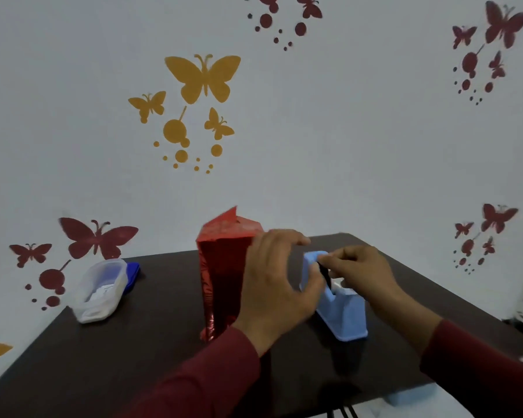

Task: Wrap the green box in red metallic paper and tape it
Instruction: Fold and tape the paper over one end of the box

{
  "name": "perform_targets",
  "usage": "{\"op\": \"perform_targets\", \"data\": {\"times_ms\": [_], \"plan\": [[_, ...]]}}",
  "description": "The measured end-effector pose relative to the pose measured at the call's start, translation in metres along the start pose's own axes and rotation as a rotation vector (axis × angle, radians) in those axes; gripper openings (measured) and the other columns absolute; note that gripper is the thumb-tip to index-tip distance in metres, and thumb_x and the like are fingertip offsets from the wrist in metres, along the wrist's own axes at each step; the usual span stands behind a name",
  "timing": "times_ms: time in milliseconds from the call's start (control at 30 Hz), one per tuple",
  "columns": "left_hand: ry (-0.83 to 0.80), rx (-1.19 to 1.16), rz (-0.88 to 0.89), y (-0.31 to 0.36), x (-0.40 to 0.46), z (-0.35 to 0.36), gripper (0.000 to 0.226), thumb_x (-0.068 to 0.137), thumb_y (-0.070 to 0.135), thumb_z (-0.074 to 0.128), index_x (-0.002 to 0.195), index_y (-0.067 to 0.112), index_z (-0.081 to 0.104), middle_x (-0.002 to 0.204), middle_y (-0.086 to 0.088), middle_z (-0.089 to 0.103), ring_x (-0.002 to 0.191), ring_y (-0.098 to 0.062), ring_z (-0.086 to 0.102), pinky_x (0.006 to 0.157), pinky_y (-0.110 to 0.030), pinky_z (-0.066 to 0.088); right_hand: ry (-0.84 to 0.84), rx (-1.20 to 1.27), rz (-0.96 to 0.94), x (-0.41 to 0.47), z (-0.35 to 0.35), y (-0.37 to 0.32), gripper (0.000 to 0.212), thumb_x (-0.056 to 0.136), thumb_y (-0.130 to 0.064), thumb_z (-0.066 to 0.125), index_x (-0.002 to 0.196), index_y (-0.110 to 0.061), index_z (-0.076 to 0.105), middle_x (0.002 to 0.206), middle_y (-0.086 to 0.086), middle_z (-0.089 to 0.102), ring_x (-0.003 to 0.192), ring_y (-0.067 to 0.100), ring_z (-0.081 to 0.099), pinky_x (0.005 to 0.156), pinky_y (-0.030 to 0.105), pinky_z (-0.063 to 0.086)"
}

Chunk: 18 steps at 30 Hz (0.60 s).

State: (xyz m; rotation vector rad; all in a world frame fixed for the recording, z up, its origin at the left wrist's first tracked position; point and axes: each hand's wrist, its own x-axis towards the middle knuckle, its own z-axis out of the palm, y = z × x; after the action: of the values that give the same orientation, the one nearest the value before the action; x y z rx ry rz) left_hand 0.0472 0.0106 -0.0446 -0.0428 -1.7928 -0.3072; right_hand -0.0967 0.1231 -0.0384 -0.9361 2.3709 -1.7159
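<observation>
The box stands upright in the middle of the dark table, fully covered in red metallic paper [224,267]; no green shows. Loose paper sticks up in a point at its top. A light blue tape dispenser [341,309] sits just right of it. My left hand [278,285] is in front of the wrapped box's right side, fingers curled over the dispenser's top end. My right hand [360,273] reaches in from the right and pinches at the dispenser's top, where a dark strip shows between the fingers. Whether tape is held is unclear.
A clear plastic tub [101,289] with a blue lid [133,274] behind it lies at the table's back left. The dark table [118,357] stands against a white wall with butterfly stickers. A light blue object [411,396] shows below the front edge.
</observation>
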Motion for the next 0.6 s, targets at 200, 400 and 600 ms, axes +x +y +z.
{"op": "perform_targets", "data": {"times_ms": [200, 400, 600], "plan": [[-0.432, -0.149, -0.141, -0.02, -0.045, 0.077, 0.063, 0.075, 0.03, 0.082, 0.13, 0.017, 0.053, 0.126, 0.009, 0.052, 0.114, 0.0, 0.045, 0.097, -0.028, 0.046, 0.081, -0.307, 0.145, 0.009, -0.027, 0.037, 0.03, 0.081, -0.033, 0.071, 0.071, -0.005, 0.072, 0.065, 0.006, 0.069, 0.073, 0.03, 0.073, 0.065, 0.045, 0.064], [-0.519, -0.202, -0.349, -0.041, -0.063, 0.104, 0.098, 0.074, 0.056, 0.077, 0.154, 0.022, 0.032, 0.154, 0.011, 0.036, 0.137, -0.003, 0.039, 0.112, -0.024, 0.039, -0.226, 0.119, 0.581, 0.019, -0.026, 0.043, 0.031, 0.082, -0.026, 0.075, 0.107, -0.008, 0.075, 0.112, 0.016, 0.073, 0.094, 0.041, 0.073, 0.069, 0.052, 0.065], [-0.528, -0.227, -0.346, -0.041, -0.065, 0.105, 0.103, 0.074, 0.058, 0.079, 0.155, 0.024, 0.027, 0.155, 0.015, 0.033, 0.135, 0.004, 0.036, 0.107, -0.015, 0.034, -0.287, 0.24, 0.652, 0.032, -0.021, 0.039, 0.025, 0.089, -0.009, 0.072, 0.113, -0.002, 0.071, 0.123, 0.014, 0.064, 0.114, 0.04, 0.063, 0.065, 0.057, 0.063]]}}
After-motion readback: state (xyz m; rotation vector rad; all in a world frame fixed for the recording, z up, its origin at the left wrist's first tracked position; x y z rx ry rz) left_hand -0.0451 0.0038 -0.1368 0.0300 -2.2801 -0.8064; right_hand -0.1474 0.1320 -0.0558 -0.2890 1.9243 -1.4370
